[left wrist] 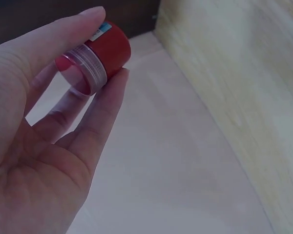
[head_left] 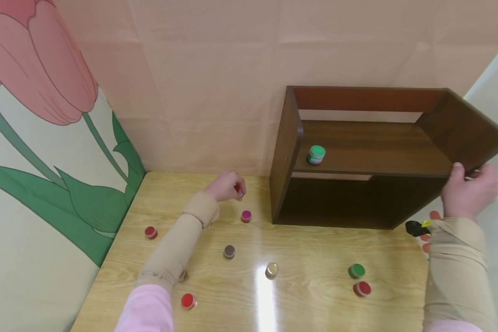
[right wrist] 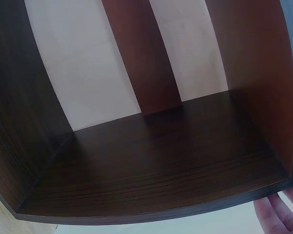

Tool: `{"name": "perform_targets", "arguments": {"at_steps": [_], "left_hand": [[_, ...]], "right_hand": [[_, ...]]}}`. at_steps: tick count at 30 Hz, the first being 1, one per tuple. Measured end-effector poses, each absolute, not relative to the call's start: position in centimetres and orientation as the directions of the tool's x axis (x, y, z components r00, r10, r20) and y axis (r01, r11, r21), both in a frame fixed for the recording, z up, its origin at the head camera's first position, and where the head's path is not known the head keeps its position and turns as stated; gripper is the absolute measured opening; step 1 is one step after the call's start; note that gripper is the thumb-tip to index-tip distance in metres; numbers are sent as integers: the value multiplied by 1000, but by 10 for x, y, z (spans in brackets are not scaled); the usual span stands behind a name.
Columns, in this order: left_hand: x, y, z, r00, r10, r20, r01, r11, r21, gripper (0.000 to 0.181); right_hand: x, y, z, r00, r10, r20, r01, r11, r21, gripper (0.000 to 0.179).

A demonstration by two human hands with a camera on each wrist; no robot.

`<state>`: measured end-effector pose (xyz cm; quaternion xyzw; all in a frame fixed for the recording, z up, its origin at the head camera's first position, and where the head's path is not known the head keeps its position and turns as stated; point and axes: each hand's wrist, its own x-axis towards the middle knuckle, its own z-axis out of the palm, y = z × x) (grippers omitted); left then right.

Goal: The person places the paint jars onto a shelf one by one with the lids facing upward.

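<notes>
My left hand [head_left: 225,186] is raised over the back of the table, left of a dark brown wooden shelf [head_left: 288,152]. Its thumb and fingers pinch a small red jar [left wrist: 113,48] that has a clear rim and a small label, seen tilted in the left wrist view. Just below that hand a magenta-lidded jar [head_left: 246,216] stands on the table. On the shelf's upper board sits a green jar [head_left: 316,155], near the left panel. My right hand [head_left: 469,191] grips the front edge of the shelf's right side panel; only its fingers [right wrist: 278,217] show in the right wrist view.
Several small jars stand about the wooden table [head_left: 315,249]: a brown-lidded one [head_left: 229,251], a gold one [head_left: 271,270], a bright red one [head_left: 188,301], and a green one [head_left: 357,270] beside a dark red one [head_left: 362,289]. A black-and-yellow object [head_left: 417,228] lies by the right forearm.
</notes>
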<state>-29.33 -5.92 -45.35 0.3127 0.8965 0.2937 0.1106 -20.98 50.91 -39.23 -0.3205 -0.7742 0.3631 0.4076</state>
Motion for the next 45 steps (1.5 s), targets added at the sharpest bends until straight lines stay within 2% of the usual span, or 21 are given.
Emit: {"name": "perform_targets", "arguments": {"at_steps": [8,15,20,28,37,45], "left_hand": [[-283,-54,-438,-774,633,19,519,616,592,15],[-270,-47,-419,-745,664,66,569,580,583,15],[-267,-44,-413,-741,666,84,571,559,601,18],[-255,-36,-396,-729,678,91,600,570,561,18],[-239,-19,-374,-673,733,98,673,551,494,32],[-233,-3,-364,-622,768,152,745,520,419,33]], "right_hand": [[-211,511,-394,-461,789,406,190,535,-823,12],[-212,509,-393,-465,789,401,187,531,-827,14],[-214,509,-394,-467,787,405,180,532,-827,8],[-217,511,-396,-460,782,421,163,540,-825,6],[-215,509,-397,-466,777,422,177,550,-816,6],[-216,511,-397,-464,786,408,180,535,-826,6]]}}
